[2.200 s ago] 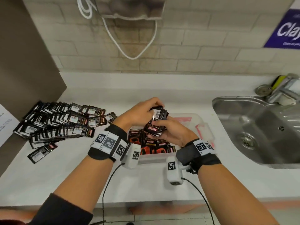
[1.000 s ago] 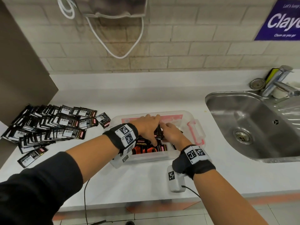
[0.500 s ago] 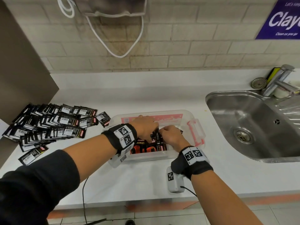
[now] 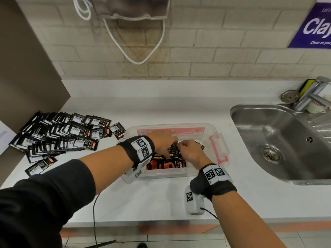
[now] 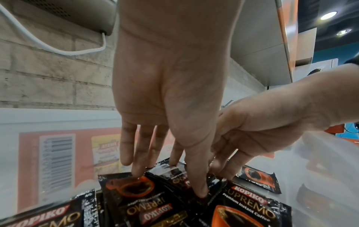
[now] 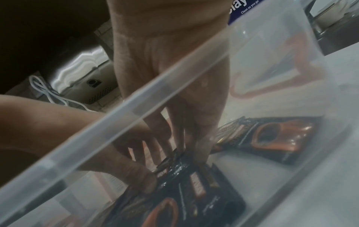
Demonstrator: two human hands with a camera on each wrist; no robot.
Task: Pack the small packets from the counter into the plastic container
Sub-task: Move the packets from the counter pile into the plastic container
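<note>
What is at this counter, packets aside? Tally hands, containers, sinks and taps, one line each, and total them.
Hands: 2 (left hand, right hand)
Plastic container: 1
Sink: 1
Tap: 1
Total: 5

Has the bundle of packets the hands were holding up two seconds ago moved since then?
Yes. It has gone down into the plastic container: both the left hand and right hand now press the packets below its rim; earlier they were held above it.
</note>
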